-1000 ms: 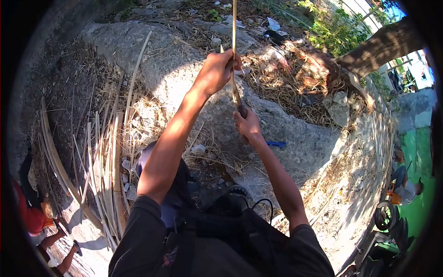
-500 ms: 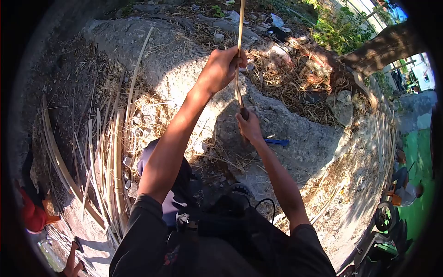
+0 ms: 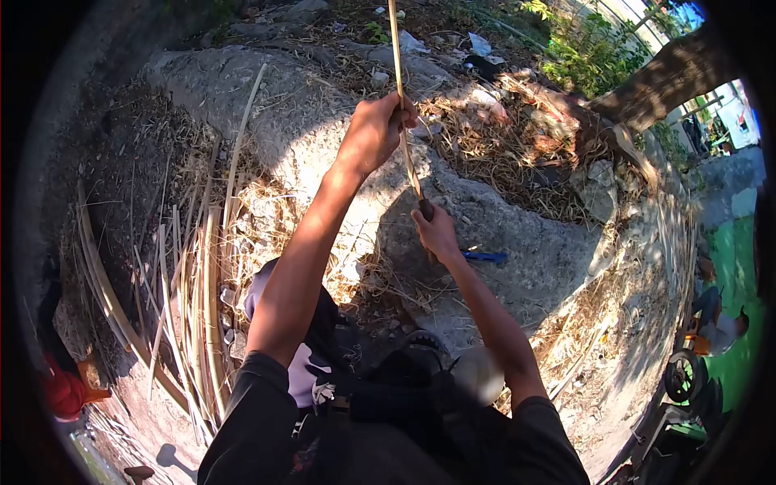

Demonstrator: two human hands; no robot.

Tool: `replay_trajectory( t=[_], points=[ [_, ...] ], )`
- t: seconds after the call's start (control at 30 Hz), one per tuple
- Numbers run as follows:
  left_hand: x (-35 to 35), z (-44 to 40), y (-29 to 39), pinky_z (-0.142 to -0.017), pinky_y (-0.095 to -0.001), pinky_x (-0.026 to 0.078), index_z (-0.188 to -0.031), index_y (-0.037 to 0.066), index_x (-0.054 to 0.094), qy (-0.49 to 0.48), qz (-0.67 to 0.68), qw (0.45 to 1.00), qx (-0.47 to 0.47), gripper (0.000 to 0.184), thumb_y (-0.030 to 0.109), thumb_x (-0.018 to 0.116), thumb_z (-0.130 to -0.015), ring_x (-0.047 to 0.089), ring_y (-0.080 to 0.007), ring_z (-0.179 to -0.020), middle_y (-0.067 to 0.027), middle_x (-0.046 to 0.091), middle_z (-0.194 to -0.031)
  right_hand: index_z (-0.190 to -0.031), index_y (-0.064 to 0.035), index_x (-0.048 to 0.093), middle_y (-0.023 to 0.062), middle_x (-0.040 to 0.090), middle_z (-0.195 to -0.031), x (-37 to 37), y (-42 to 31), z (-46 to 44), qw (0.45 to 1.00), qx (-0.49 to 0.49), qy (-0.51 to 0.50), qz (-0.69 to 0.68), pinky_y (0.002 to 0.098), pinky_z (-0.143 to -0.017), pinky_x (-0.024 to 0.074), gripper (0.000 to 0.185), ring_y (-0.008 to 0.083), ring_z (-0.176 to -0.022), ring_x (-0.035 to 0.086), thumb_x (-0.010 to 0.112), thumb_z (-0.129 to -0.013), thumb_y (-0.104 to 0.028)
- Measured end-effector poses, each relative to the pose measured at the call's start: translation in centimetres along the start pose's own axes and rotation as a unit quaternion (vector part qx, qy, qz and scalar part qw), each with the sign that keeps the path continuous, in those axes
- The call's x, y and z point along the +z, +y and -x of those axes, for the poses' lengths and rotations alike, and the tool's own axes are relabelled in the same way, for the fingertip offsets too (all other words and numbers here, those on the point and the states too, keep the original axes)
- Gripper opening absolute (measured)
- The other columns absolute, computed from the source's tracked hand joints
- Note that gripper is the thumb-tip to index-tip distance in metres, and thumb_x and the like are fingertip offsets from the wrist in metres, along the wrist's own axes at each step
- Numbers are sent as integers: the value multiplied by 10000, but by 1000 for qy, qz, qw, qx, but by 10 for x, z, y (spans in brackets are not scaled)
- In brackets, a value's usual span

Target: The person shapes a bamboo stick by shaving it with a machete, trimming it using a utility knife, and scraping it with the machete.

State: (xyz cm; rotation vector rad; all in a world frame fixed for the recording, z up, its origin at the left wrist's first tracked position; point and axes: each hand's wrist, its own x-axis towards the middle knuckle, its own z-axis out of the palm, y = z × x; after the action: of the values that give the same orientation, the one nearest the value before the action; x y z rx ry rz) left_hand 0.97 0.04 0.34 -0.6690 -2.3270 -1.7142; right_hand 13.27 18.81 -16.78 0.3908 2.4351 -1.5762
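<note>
Your L hand [image 3: 378, 133] is out front, fingers pinching a thin pale strip [image 3: 397, 56] that runs up past the top edge of view. Your R hand [image 3: 439, 233], lower & slightly R, has fingers curled round a dark handle [image 3: 427, 208]. Can't tell if the narrow length btwn. hands is strip or blade. Blue obj. [image 3: 487, 257] lies on rock [image 3: 533, 230] beside your R wrist.

Pale strip [image 3: 396, 48] partly above frame
</note>
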Motion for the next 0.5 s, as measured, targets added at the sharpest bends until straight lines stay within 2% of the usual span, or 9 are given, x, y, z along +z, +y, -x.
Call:
replay_trajectory(
  t=[0.07,0.2,0.27,0.3,0.37,0.5],
  points=[
    [0,1,3,-743,-336,562,-1015,-18,661,-5,20,1000,-9,131,-70,542,-1004,699,-172,-820,-118,737,-885,-978,-20,625,102,648,-726,-9,-3,5,999,-11,-13,32,447,-611,489,333,229,-626,640,666,-1013,-349],
    [5,4,1,-782,-342,585,-1013,-23,661,-24,23,999,-20,140,-71,530,-1011,720,-187,-879,-132,734,-921,-988,-13,632,100,653,-717,-7,-9,13,999,-41,-6,0,427,-599,499,345,221,-611,645,665,-1009,-356],
    [3,2,9,-776,-348,590,-1020,-22,664,-20,-1,1000,-12,140,-72,533,-1006,731,-188,-888,-125,733,-913,-989,-12,634,91,634,-683,3,20,-4,1000,7,-3,-3,429,-576,492,323,216,-587,637,656,-1019,-333],
    [5,2,6,-770,-342,581,-1021,-22,663,-8,17,1000,-8,138,-73,535,-1004,720,-174,-866,-117,732,-897,-989,-12,634,91,634,-683,0,10,-4,1000,-3,2,-6,429,-576,492,323,216,-587,637,656,-1019,-333],
    [3,1,5,-773,-347,583,-1021,-26,662,-16,24,999,-30,140,-74,531,-1007,717,-169,-871,-117,731,-892,-980,-14,632,77,627,-664,-7,-8,6,996,62,-30,-58,434,-556,485,300,206,-566,627,651,-1024,-311],
    [9,2,10,-775,-348,588,-1029,-29,661,-31,13,999,-14,143,-77,528,-1008,728,-179,-892,-118,732,-897,-987,-18,633,71,629,-666,-11,-9,9,999,29,-14,-42,432,-547,483,289,192,-565,625,653,-1027,-303]
  ],
)
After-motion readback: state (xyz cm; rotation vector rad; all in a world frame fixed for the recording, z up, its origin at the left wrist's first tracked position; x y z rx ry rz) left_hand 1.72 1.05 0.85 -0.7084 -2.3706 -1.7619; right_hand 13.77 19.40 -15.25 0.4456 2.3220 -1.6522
